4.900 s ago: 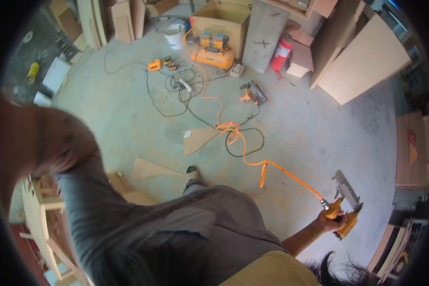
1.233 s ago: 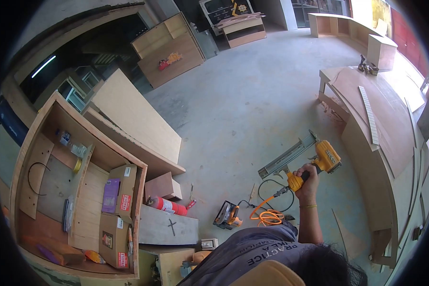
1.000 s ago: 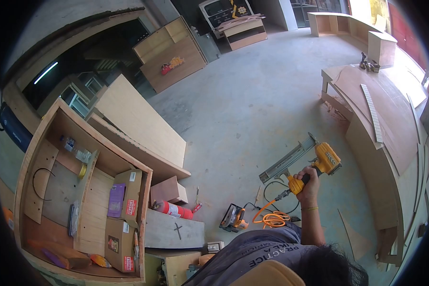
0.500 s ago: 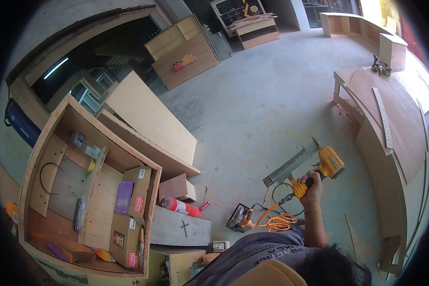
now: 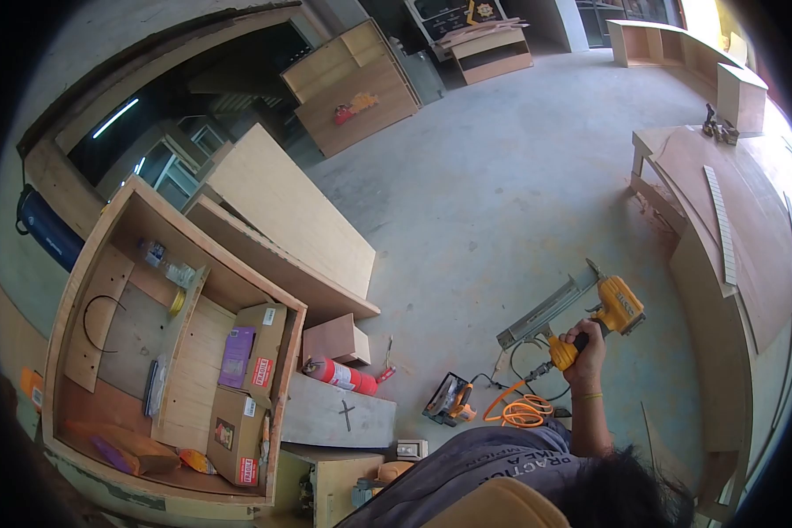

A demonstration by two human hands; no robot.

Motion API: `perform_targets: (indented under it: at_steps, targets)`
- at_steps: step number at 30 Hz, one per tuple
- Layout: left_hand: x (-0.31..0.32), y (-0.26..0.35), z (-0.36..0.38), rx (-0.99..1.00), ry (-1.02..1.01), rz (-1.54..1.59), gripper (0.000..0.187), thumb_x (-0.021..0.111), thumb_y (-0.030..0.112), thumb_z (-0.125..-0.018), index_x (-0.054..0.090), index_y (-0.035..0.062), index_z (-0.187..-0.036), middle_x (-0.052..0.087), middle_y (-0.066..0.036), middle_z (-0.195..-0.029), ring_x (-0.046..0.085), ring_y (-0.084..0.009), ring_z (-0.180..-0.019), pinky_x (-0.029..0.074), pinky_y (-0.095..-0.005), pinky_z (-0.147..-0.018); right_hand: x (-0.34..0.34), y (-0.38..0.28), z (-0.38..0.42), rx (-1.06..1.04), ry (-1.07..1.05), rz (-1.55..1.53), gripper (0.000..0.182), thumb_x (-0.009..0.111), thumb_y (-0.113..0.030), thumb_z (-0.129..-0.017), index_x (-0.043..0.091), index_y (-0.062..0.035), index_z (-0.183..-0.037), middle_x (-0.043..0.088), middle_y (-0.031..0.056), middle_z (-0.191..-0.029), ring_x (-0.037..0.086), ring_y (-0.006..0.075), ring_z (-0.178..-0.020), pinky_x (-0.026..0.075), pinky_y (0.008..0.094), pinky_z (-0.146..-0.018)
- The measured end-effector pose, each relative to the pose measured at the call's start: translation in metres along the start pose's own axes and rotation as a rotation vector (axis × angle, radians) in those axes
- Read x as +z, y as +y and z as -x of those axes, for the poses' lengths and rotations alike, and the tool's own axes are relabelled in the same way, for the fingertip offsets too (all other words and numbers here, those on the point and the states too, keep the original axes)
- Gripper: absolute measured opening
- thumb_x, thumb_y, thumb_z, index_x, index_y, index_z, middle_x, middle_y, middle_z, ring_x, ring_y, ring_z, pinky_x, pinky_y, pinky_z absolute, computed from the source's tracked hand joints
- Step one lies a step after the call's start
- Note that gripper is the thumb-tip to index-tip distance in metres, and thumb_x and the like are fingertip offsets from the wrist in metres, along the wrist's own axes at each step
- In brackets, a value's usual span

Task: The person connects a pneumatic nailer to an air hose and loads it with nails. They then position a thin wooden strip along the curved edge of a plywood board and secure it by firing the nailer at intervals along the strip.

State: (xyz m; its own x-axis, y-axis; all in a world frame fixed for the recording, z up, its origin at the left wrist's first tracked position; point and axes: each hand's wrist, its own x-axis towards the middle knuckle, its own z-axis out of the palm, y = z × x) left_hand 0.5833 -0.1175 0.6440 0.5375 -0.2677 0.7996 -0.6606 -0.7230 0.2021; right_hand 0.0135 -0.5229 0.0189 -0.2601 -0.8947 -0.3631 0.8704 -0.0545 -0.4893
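nail gun (image 5: 618, 306) held left of the worktop (image 5: 688, 180), my right fingers (image 5: 577, 331) clamped round its grip; orange hose (image 5: 526, 410) coiled farther left of the worktop. my left fingers' state i can't tell.

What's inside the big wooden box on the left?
A plastic bottle, a purple packet and two cardboard boxes with FRAGILE labels, among other things. What the cardboard boxes cover is hidden.
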Motion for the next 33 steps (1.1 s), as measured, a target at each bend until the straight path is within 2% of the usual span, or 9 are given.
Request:
perform_targets:
  at_steps: [9,12,14,17,18,20,26,29,33]
  targets:
    - [-0.029,0.135,0.1,0.49,0.608,0.341,0.032,0.061,0.031,-0.107,0.067,0.0044,-0.124,0.063,0.001,-0.087,0.052,-0.0039,-0.067,0.039,-0.0217,-0.055,0.029,-0.019,0.015,0.002,-0.171,-0.002,0.012,0.061,-0.015,-0.095,0.055,-0.0086,-0.087,0.056,0.0048,-0.073,0.056,0.0163,-0.065,0.053,0.0359,-0.072]
    - [0.016,0.195,0.151,0.637,0.39,0.634,0.032,0.061,0.031,-0.108,0.066,0.0043,-0.125,0.063,0.001,-0.088,0.051,-0.0033,-0.067,0.038,-0.0211,-0.055,0.041,-0.022,0.03,0.04,-0.19,0.03,0.01,0.061,-0.014,-0.094,0.055,-0.0086,-0.088,0.056,0.0048,-0.074,0.056,0.0162,-0.064,0.054,0.0368,-0.072]
    - [0.062,0.228,0.19,0.618,0.041,0.858,0.032,0.06,0.03,-0.108,0.066,0.0043,-0.126,0.062,0.002,-0.088,0.05,-0.003,-0.067,0.038,-0.0207,-0.055,0.048,-0.025,0.044,0.083,-0.222,0.06,0.009,0.062,-0.013,-0.093,0.054,-0.0087,-0.091,0.056,0.0048,-0.075,0.056,0.0165,-0.064,0.054,0.0375,-0.072]
    - [0.171,0.299,0.292,0.312,-1.02,1.105,0.032,0.06,0.03,-0.109,0.066,0.0042,-0.127,0.062,0.002,-0.088,0.05,-0.0024,-0.067,0.037,-0.0202,-0.055,0.043,-0.024,0.06,0.106,-0.252,0.069,0.009,0.062,-0.012,-0.092,0.054,-0.0087,-0.092,0.056,0.0046,-0.077,0.056,0.0165,-0.064,0.054,0.0376,-0.071]
    - [0.215,0.312,0.314,0.505,-1.214,1.1,0.024,0.057,0.025,-0.112,0.064,0.0041,-0.123,0.063,0.0,-0.088,0.054,-0.0037,-0.07,0.043,-0.0221,-0.056,0.045,-0.026,0.071,0.124,-0.247,0.074,0.008,0.061,-0.011,-0.092,0.054,-0.0083,-0.091,0.055,0.0044,-0.077,0.057,0.017,-0.064,0.054,0.0375,-0.071]
    - [0.274,0.333,0.379,0.171,-1.536,1.237,0.02,0.055,0.023,-0.113,0.062,0.005,-0.115,0.056,0.004,-0.081,0.059,-0.006,-0.07,0.051,-0.0232,-0.063,0.04,-0.023,0.085,0.134,-0.23,0.072,0.008,0.063,-0.011,-0.092,0.056,-0.0065,-0.091,0.058,0.0062,-0.075,0.059,0.0183,-0.063,0.055,0.0388,-0.07]
    - [0.349,0.308,0.49,0.084,-1.709,1.357,0.017,0.053,0.017,-0.11,0.061,0.0022,-0.113,0.057,0.001,-0.079,0.053,-0.0069,-0.062,0.05,-0.0256,-0.06,0.016,-0.049,0.106,0.141,-0.158,0.084,0.012,0.06,-0.017,-0.094,0.057,-0.0073,-0.086,0.059,0.0064,-0.072,0.06,0.02,-0.064,0.057,0.0381,-0.071]
    - [0.331,0.326,0.517,0.147,-1.725,1.339,0.023,0.059,0.023,-0.108,0.061,0.0009,-0.115,0.057,0.003,-0.076,0.049,-0.0071,-0.06,0.047,-0.027,-0.057,0.003,-0.074,0.099,0.175,-0.085,0.064,0.014,0.06,-0.017,-0.093,0.056,-0.0071,-0.085,0.059,0.0076,-0.069,0.062,0.0209,-0.065,0.058,0.0388,-0.071]
    - [0.285,0.382,0.532,0.712,-1.264,1.128,0.052,0.083,0.032,-0.092,0.061,-0.0016,-0.124,0.058,-0.004,-0.071,0.051,-0.0135,-0.058,0.046,-0.0304,-0.057,-0.019,-0.094,0.072,0.169,-0.066,-0.071,0.01,0.06,-0.017,-0.093,0.055,-0.0092,-0.09,0.06,0.0073,-0.066,0.064,0.0226,-0.062,0.06,0.0404,-0.071]
